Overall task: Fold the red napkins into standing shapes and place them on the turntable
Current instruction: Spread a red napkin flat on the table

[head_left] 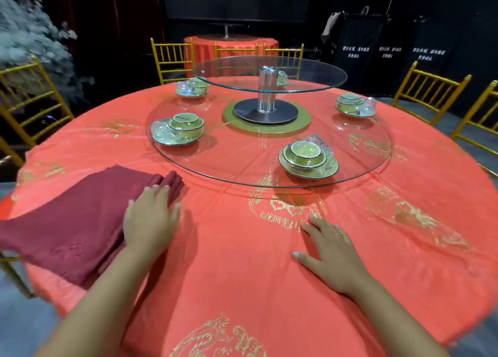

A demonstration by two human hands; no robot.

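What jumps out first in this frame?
The two-tier glass turntable at table centre, carrying wrapped bowl sets. Near left, a flat stack of dark red napkins with the left hand resting on its edge; the right hand lies flat on the orange-red tablecloth.

No text can be read with certainty. The tablecloth bears gold print. At its middle a line of Chinese characters stands under two linked hearts, but the strokes are blurred and the right hand covers the end of the line. A gold emblem at the near edge may hold characters; I cannot tell. On the black panels at the back right are three blocks of white Chinese characters, each in two lines, too small and soft to make out. The wrapped bowl on the left carries a dark label with pale marks across its top, which are illegible.
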